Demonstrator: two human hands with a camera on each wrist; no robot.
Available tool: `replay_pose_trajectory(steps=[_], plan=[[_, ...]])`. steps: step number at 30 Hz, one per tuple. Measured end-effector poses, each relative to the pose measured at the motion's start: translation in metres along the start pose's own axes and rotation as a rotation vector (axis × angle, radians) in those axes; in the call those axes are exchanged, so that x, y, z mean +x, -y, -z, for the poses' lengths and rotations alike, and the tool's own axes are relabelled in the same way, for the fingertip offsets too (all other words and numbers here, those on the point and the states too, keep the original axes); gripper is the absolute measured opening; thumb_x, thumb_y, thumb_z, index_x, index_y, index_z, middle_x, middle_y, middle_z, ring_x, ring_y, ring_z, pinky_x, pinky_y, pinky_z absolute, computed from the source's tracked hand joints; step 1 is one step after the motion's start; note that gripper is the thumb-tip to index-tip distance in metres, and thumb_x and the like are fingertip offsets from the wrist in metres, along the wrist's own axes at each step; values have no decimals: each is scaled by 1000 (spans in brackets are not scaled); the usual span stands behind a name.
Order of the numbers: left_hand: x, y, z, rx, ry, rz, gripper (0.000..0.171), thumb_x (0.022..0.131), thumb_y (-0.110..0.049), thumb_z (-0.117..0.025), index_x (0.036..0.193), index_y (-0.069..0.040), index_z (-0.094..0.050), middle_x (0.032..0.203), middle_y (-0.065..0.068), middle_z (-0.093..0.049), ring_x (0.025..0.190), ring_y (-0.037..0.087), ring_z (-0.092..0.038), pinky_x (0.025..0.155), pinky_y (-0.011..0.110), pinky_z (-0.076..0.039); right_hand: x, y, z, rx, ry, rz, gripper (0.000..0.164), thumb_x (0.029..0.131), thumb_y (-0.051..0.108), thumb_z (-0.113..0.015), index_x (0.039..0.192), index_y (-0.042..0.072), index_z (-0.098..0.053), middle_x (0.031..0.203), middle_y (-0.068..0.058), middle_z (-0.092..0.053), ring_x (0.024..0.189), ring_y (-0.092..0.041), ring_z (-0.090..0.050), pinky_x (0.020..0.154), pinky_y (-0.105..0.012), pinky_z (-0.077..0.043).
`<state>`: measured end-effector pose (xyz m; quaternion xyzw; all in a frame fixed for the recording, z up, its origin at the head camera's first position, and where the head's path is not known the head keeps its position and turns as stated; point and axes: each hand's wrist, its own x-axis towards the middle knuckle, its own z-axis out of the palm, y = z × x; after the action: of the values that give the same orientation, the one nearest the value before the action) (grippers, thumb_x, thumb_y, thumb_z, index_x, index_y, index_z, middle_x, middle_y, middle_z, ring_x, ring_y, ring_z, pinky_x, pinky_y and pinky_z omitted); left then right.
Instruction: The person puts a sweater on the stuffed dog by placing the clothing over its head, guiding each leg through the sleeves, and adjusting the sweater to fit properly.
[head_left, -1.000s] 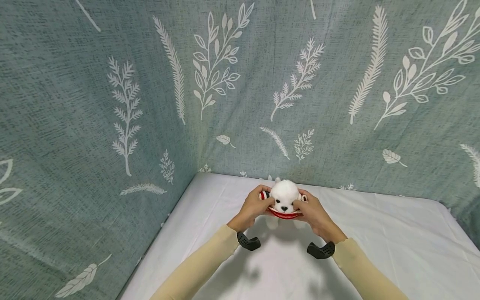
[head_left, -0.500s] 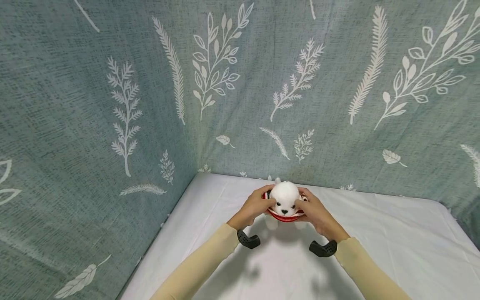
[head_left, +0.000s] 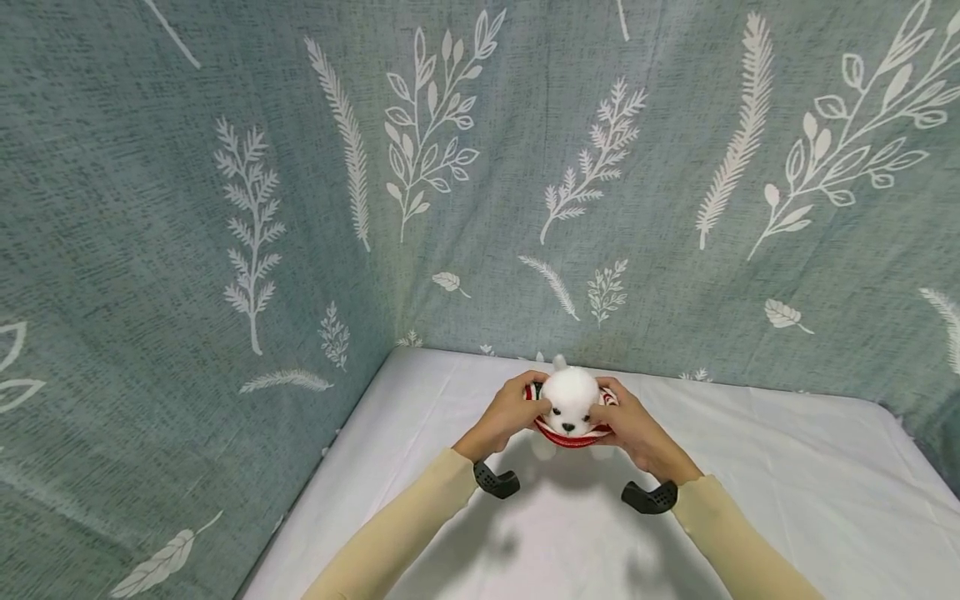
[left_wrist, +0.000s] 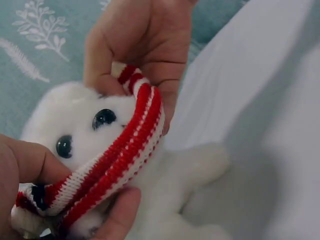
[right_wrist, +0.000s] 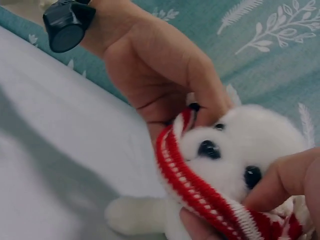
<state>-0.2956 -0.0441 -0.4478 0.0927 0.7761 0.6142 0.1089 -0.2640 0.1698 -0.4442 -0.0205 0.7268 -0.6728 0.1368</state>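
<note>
A white plush toy animal with dark eyes and a black nose faces me in the head view, close above the table. A red, white and dark striped knitted garment runs across under its face. My left hand grips the garment on one side of the head, and my right hand grips it on the other. Both thumbs lie by the toy's cheeks. In the left wrist view the garment passes just below the muzzle, covering the mouth area. White legs stick out beneath it.
A white cloth covers the table. Grey-green curtains with white leaf prints rise behind the table and along its left side. Black wrist devices sit below both hands.
The plush toy's head has sunk slightly and tips a little forward, so more of an ear shows behind it. Both hands keep their grip on the garment; the right has shifted slightly down.
</note>
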Motion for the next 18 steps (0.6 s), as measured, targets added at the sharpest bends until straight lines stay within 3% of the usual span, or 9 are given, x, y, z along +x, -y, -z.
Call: replay_pose_trajectory(steps=[5,10,18], plan=[[1,-2,-2,-40,-11,26,44,83,-3,-66,126,-7,-68,114,12,-65,87,20,-67,71,35,-58,0,0,-1,-11,-65,-46,63,91,6,-51,153,6,-40,146,-27,-45,110,-30,-61,83,-39,-57],[1,1,-2,-141,-20,70,51,77,5,-62,126,-6,-67,118,13,-63,89,22,-64,69,34,-54,-1,0,-5,-18,-110,-70,63,90,8,-50,152,4,-43,145,-29,-47,108,-28,-64,80,-37,-59],[3,5,-4,-244,-61,87,59,69,11,-55,125,-1,-67,117,17,-63,84,22,-58,62,30,-48,-2,2,-6,25,-97,-80,60,97,10,-43,155,0,-36,151,-31,-41,125,-37,-56,85,-42,-59]])
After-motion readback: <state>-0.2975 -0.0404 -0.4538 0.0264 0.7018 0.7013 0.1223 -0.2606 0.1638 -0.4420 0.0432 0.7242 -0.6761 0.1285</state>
